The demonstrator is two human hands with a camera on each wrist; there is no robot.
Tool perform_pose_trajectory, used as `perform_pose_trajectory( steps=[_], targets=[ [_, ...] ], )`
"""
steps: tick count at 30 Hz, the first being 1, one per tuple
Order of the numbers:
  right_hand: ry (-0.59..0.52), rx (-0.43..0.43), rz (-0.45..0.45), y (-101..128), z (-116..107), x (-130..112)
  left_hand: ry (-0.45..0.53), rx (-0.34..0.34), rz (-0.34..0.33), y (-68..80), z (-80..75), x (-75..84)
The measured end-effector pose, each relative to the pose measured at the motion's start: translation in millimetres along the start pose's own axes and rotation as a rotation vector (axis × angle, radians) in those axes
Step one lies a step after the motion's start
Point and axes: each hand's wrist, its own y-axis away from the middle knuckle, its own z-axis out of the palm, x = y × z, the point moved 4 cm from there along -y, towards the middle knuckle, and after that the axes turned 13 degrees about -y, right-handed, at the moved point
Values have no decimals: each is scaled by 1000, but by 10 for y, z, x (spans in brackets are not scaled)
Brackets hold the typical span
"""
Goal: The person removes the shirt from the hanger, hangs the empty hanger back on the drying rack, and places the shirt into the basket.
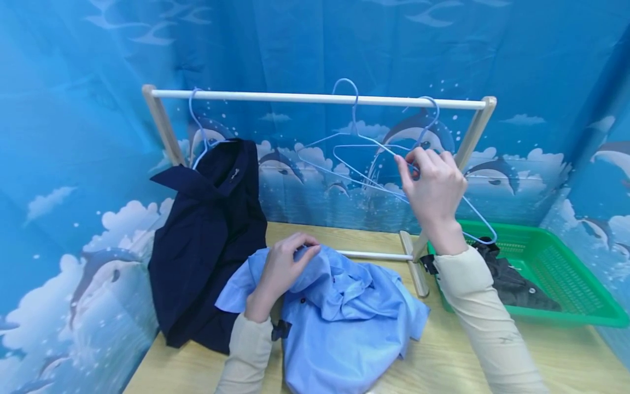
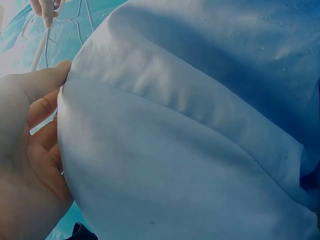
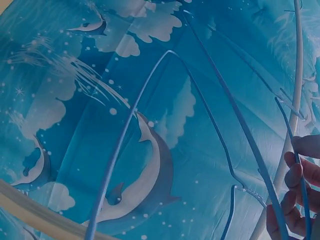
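Hangers: 3 light blue wire hangers on 1 rail.
Shirts: 1 dark blue shirt, 1 light blue shirt.
Left hand: grips light blue shirt.
Right hand: pinches 1 hanger.
Basket: 1 green basket.

I can read no text, label, brand or number from here; the backdrop carries only dolphins and clouds; the light blue shirt, the navy shirt and the green basket show no legible print or tags.
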Motion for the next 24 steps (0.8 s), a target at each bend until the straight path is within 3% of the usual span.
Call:
perform_pose_trajectory(
  steps=[13, 24],
  targets=[
    [-13, -50, -14, 186, 78, -1, -2, -1, 1, 1, 16, 1],
    [-24, -99, -24, 298, 7, -73, 6, -2, -4, -1, 23, 20]
  ],
)
